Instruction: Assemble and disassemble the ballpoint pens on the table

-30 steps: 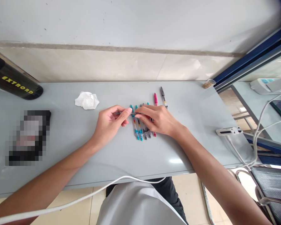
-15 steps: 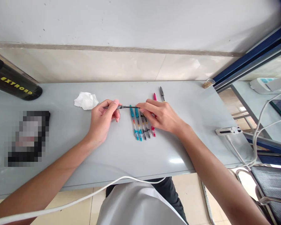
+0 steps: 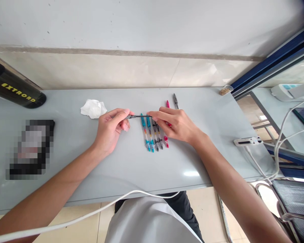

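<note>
My left hand (image 3: 111, 126) is closed around a dark grey pen piece (image 3: 130, 116), its narrow end pointing right. From that end a thin black rod (image 3: 140, 116), like a pen refill, runs level into the fingertips of my right hand (image 3: 173, 123), which pinch its far end. Below the rod lie two teal pens (image 3: 144, 126) and two black clear-barrelled pens (image 3: 156, 136), side by side. A pink pen (image 3: 166, 140) is partly covered by my right hand. Behind that hand rests a grey pen (image 3: 176, 100), its lower part hidden.
Crumpled white tissue (image 3: 93, 108) lies behind my left hand. At the left are a blurred-out phone-like object (image 3: 31, 150) and a black bottle (image 3: 17, 86). A small clear cup (image 3: 226, 89) and a white power strip (image 3: 247, 141) sit at the right. A white cable (image 3: 96, 213) crosses the table's front edge.
Almost nothing differs. Both hands keep their hold on the pen piece and the rod, and the whole view has shifted very slightly.
</note>
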### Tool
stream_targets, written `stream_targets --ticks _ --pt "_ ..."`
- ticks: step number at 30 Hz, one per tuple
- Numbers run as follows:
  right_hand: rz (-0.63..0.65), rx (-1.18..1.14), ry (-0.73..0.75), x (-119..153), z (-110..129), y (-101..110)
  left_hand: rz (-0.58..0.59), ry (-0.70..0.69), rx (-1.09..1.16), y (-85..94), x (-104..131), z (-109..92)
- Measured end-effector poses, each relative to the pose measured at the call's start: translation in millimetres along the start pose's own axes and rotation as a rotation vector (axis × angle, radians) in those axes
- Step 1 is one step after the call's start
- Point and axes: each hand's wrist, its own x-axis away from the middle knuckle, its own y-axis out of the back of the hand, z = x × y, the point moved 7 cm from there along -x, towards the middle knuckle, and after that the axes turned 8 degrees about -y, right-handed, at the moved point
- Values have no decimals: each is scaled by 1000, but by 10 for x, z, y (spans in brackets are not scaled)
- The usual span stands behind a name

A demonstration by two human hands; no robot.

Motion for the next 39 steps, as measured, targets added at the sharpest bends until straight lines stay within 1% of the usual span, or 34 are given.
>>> stream_targets --ticks 6,16,24,32,39 --pt "-32 5 -5 -1 9 0 -18 1 -6 13 4 -11" --pt "-70 -43 -5 -3 22 19 -54 -47 30 33 7 -32" --pt "-95 -65 -9 -3 17 23 -61 -62 20 54 11 -15" --pt "-80 -29 -16 1 22 43 -53 -52 -24 36 21 -33" --pt "-125 -31 9 6 23 80 -53 -53 -14 33 20 -37"
